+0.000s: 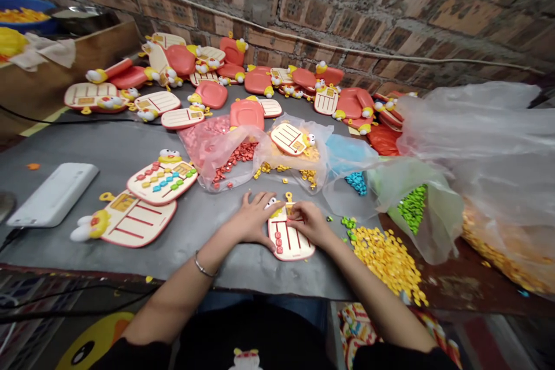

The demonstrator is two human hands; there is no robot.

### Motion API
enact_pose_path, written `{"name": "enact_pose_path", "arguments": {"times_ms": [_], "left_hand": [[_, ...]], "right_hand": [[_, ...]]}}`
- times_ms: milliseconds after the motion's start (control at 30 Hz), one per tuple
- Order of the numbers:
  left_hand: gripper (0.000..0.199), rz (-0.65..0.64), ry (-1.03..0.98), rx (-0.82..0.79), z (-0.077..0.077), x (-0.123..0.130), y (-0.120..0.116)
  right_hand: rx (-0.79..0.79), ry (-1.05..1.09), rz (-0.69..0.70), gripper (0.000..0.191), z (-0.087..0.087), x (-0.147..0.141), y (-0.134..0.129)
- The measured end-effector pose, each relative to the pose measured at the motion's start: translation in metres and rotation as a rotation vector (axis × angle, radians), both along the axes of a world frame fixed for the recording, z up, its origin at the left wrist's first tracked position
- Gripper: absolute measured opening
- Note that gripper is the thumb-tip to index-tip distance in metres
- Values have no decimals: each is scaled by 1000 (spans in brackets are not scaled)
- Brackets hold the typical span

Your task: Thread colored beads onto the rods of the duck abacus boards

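Note:
A cream toy counting board (299, 245) with a red rim, grooves and a yellow duck head lies on the grey table before me. My left hand (254, 221) spans its left side, thumb at the lower edge and fingers spread by the duck head, holding it steady. Several red beads (278, 241) sit in its leftmost groove. Over the upper part of the board, my right hand (310, 222) pinches what looks like a small red bead (289, 220), mostly hidden by the fingertips. To the left, a board with coloured beads (162, 180) overlaps a board with bare grooves (134, 222).
Bags of red beads (243, 153), blue beads (356, 182) and green beads (413, 208) stand behind my hands. A pile of yellow beads (385, 257) lies at right. Many boards line the brick wall (303, 8). A white power bank (54, 193) lies at left.

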State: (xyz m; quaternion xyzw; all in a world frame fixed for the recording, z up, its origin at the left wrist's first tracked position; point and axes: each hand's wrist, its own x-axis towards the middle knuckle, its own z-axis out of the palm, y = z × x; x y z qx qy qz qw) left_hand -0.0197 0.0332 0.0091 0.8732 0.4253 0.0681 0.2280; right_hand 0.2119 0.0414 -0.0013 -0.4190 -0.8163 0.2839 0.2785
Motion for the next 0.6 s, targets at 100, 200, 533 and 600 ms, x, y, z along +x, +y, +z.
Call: {"name": "enact_pose_path", "arguments": {"times_ms": [100,200,533,600], "left_hand": [[106,-2,-14,2,-1,-1,0],[105,-9,-15,5,0,-1,0],[110,-39,-8,-13,-5,-1,0],[111,-43,-16,-16,-6,-2,-1]], "right_hand": [[-17,45,142,15,2,-26,1],[-102,54,254,16,12,-31,3],[13,-43,372,8,43,-106,68],[89,-156,451,21,36,-143,83]]}}
